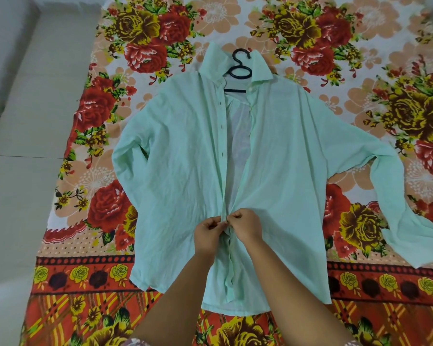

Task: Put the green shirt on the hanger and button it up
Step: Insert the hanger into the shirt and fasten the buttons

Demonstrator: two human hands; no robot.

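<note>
We see one green shirt lying front up on one floral bedsheet, collar at the far end, its front open above our hands and closed below them. One black hanger sits inside the collar, with its hook poking out. Our two hands meet at the lower front: the left hand and right hand each pinch a front edge, fingertips touching. One sleeve stretches far out to the right. Pale floor borders the sheet.
</note>
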